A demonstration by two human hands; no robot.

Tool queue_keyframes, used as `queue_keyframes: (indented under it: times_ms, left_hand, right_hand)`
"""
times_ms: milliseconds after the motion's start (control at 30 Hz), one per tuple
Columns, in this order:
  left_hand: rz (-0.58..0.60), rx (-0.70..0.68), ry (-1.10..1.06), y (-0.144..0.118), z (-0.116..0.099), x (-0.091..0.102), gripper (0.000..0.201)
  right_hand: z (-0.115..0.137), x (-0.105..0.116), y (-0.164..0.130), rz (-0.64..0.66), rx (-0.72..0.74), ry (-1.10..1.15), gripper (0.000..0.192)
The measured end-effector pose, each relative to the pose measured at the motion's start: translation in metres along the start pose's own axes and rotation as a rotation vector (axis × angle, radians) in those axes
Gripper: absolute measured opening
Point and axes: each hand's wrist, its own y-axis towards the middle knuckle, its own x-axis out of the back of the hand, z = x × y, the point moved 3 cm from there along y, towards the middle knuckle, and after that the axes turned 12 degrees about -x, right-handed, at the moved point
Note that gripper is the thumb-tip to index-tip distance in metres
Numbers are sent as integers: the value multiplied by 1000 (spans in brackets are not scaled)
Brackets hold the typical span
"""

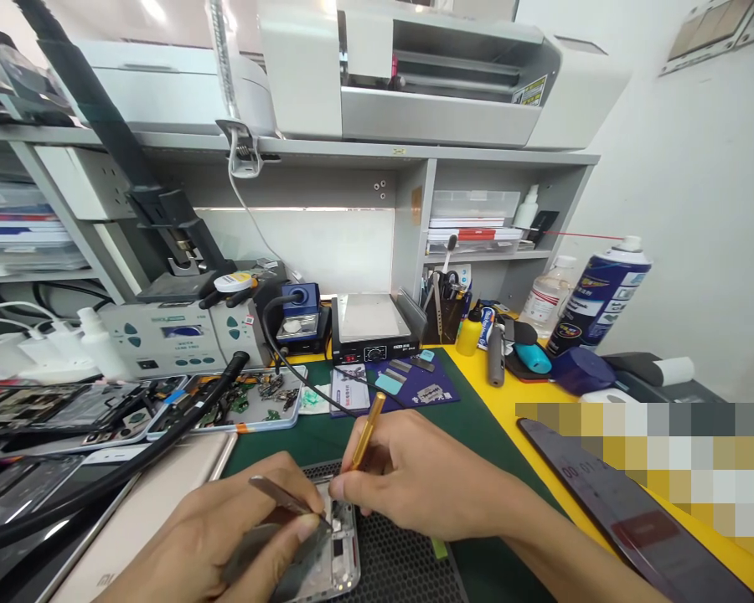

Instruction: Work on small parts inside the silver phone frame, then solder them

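i see the left hand (226,528) closed around metal tweezers (286,498), thumb and forefinger pinched on the shaft, tips pointing down into the opened phone (336,553). the right hand (427,481) is closed in a pen grip on a gold-handled tool (368,431), held tilted, with its lower end hidden behind the fingertips just above the phone. the phone lies with its inner frame up on a dark perforated pad (402,561), at the bottom centre of the green mat (477,419). both hands meet over the phone's upper end, fingertips nearly touching. to the left, a parts tray (245,402) sits near a black hose (131,461). a heating plate (370,322) stands behind the mat, well apart from the hands. a blue spray can (600,293) stands at right on the yellow bench (496,398).
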Motion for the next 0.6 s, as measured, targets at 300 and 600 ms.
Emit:
queue_keyframes:
  times_ms: [300,600]
  left_hand:
    - [-15,2,-76,4,-2,0,23]
    - [2,18,-48,3,-4,0,21]
  right_hand:
    - [-8,-7,9,-52,-3,90,23]
    - [-9,-7,13,-102,-116,65,29]
